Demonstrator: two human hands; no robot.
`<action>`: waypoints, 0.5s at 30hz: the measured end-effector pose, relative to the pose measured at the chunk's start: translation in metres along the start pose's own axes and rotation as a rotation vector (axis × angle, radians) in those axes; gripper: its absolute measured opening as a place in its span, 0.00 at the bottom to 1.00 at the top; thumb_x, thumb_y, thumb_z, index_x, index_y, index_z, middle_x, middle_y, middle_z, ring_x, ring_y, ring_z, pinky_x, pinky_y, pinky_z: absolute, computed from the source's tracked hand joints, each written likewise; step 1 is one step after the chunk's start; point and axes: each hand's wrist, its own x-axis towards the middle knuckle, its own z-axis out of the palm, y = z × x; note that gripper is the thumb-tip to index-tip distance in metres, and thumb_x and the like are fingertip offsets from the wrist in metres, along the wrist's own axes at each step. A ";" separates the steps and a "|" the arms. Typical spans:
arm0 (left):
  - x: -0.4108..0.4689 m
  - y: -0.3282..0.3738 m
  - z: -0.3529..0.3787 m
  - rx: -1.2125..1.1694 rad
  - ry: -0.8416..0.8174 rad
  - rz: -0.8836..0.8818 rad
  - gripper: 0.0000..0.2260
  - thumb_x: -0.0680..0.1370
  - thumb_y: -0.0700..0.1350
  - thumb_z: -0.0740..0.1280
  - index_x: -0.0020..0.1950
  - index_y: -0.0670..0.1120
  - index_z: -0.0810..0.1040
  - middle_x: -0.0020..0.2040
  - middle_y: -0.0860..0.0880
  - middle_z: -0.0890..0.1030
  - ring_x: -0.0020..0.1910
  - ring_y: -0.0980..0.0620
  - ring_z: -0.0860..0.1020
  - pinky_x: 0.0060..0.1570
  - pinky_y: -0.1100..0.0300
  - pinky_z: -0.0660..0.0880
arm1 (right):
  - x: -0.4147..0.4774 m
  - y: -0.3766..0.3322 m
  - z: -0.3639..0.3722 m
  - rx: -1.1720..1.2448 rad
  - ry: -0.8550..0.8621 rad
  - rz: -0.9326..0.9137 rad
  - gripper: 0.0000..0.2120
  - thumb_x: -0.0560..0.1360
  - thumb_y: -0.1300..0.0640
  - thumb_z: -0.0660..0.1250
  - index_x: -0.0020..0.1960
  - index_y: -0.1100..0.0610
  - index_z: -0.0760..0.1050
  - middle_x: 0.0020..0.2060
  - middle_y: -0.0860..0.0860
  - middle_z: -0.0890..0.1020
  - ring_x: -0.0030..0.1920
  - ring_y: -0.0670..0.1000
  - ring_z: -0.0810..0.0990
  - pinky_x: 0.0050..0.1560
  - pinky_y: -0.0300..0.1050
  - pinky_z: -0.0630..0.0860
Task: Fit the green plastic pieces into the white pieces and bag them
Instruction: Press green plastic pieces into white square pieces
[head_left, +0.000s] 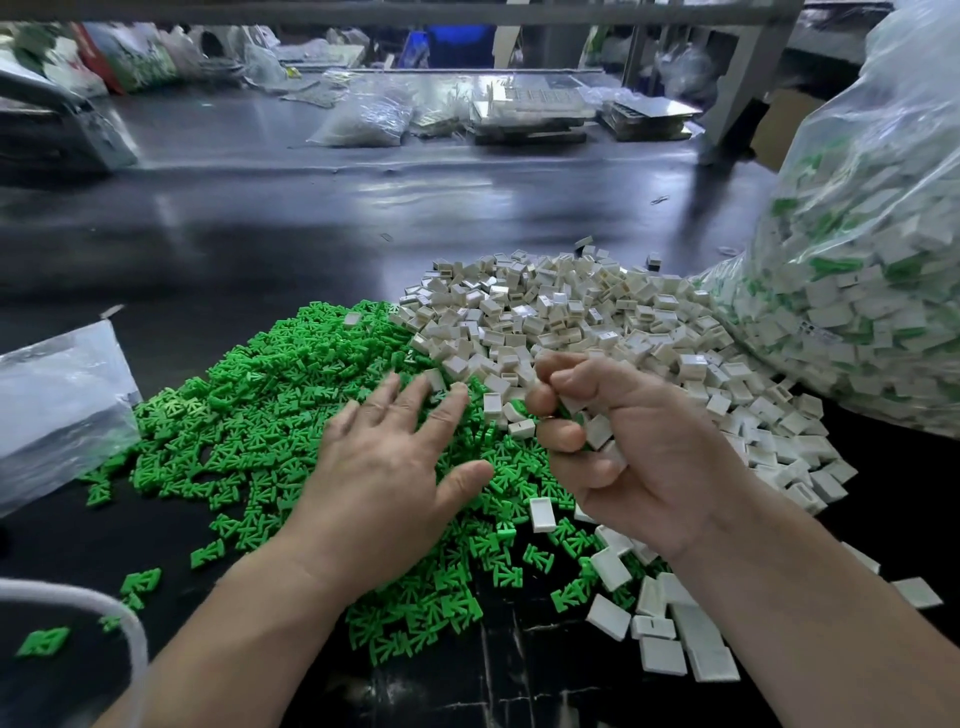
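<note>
Nearest stock: loose white rectangular plastic housings (662, 654) scattered on the glossy black worktop (311, 234), beside my right forearm.
Left grip (384, 467): released, fingers spread flat on the heap of bright green forked plastic clips (249, 415).
Right grip (623, 447): clenched round a handful of white housings; I cannot tell whether a green clip sits among them.
White stock: the main heap of white housings (571, 322) touches the green heap on its right side.
Step in hand: fitting, as I judge it; housings are in hand and a clip is being sought.
Next move: calls for pinching one clip free of the tangle, turning it to a housing's slot and pressing it home.
Bagging: the large clear plastic sack (857, 270) of white-and-green pieces stands at right, against the white heap.
Open room: bare worktop beyond both heaps.
Edges: a flat clear plastic bag (57, 405) lies just left of the green heap; a white cord (119, 618) curves at near left; the worktop's near edge is out of view.
</note>
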 end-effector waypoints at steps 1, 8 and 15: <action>-0.001 -0.001 0.000 0.008 0.006 0.025 0.31 0.72 0.74 0.33 0.74 0.66 0.34 0.80 0.56 0.44 0.78 0.55 0.40 0.72 0.53 0.36 | 0.000 0.001 -0.001 -0.050 0.022 -0.002 0.07 0.74 0.66 0.61 0.51 0.59 0.73 0.34 0.53 0.77 0.25 0.46 0.71 0.16 0.35 0.64; -0.004 0.004 -0.013 -0.093 0.040 0.119 0.28 0.78 0.69 0.42 0.77 0.64 0.56 0.80 0.57 0.48 0.78 0.56 0.46 0.70 0.60 0.42 | -0.002 0.004 0.001 -0.249 0.067 -0.055 0.05 0.79 0.66 0.62 0.50 0.60 0.76 0.34 0.53 0.77 0.25 0.48 0.71 0.18 0.36 0.63; -0.001 0.009 -0.011 -0.140 0.165 0.298 0.12 0.79 0.47 0.67 0.62 0.51 0.82 0.64 0.51 0.80 0.61 0.47 0.77 0.63 0.53 0.71 | -0.002 0.008 0.003 -0.356 0.079 -0.077 0.03 0.79 0.59 0.68 0.47 0.57 0.77 0.33 0.52 0.77 0.24 0.47 0.70 0.18 0.35 0.63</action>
